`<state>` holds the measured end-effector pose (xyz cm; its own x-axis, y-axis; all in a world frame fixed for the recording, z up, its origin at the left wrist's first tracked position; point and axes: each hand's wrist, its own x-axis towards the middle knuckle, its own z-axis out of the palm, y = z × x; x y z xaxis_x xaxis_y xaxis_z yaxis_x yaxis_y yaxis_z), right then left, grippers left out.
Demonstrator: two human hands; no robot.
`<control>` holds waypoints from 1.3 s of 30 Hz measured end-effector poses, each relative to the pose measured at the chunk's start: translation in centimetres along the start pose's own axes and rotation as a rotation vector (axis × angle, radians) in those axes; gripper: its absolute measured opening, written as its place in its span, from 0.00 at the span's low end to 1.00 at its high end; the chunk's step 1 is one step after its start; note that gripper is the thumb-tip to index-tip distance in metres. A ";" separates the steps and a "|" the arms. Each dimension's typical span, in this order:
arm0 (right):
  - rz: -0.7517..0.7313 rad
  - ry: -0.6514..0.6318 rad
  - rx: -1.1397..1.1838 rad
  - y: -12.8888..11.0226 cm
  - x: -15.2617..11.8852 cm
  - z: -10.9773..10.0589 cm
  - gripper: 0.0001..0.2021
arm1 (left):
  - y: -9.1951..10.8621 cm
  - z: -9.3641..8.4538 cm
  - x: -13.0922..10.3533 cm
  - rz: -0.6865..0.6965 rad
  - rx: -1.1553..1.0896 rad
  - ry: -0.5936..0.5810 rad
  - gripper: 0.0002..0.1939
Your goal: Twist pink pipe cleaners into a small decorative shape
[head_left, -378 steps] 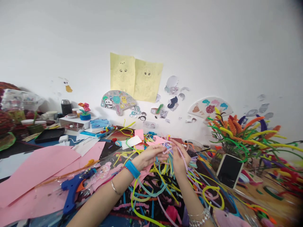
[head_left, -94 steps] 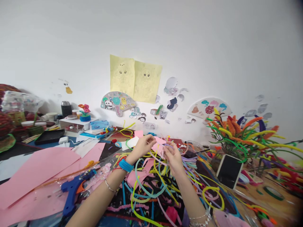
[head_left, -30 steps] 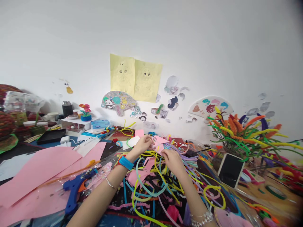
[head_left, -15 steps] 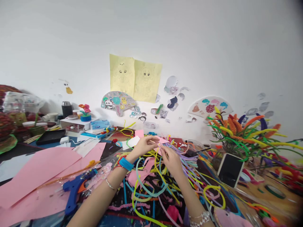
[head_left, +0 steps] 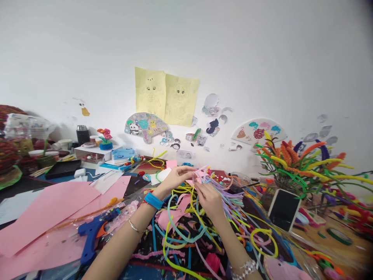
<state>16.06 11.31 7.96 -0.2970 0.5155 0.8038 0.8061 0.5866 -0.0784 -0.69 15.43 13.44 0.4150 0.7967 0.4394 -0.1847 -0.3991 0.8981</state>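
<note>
Over the middle of the craft pile, the left hand [head_left: 176,178] and right hand [head_left: 212,200] have just closed the small gap between them, and their fingertips now about meet. Both sets of fingers are narrow, seemingly pinching a slim, pale pink-lilac fuzzy stem [head_left: 204,171], though the grip's half hidden so I can't swear each hand has it. It's up by the fingertips, near the bundle of thin lilac fuzzy stems [head_left: 233,196]. I'd guess it's better controlled with both hands this close. Meanwhile the blue plastic glue gun [head_left: 90,231] hasn't really moved, fwiw.
</note>
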 end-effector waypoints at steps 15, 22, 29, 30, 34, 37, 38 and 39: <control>0.067 0.084 0.138 -0.4 0.2 -0.2 0.12 | -0.5 -0.5 0.1 -0.008 0.046 -0.029 0.26; 0.152 0.099 0.082 -0.3 0.1 0.0 0.13 | -1.0 0.8 0.1 0.075 0.120 0.025 0.14; 0.068 0.049 0.029 -0.2 -0.1 0.4 0.14 | -1.6 0.9 0.3 0.075 0.128 0.112 0.10; 0.056 0.042 0.018 -0.2 -0.1 0.4 0.15 | -1.6 0.8 0.3 0.075 0.124 0.125 0.11; 0.023 0.008 -0.015 0.0 -0.3 0.5 0.17 | -1.8 0.7 0.3 0.068 0.099 0.165 0.11; 0.045 -0.002 0.009 -0.1 -0.3 0.6 0.18 | -1.9 0.6 0.4 0.060 0.081 0.176 0.12; 0.066 0.010 0.038 -0.1 -0.2 0.6 0.17 | -2.0 0.6 0.4 0.061 0.079 0.177 0.12; 0.094 0.029 0.077 -0.2 -0.2 0.6 0.17 | -2.0 0.5 0.4 0.063 0.079 0.176 0.12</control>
<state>15.61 11.49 7.44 -0.2058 0.5533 0.8072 0.7880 0.5827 -0.1985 0.33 16.32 11.83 0.2416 0.8334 0.4971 -0.1317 -0.4794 0.8677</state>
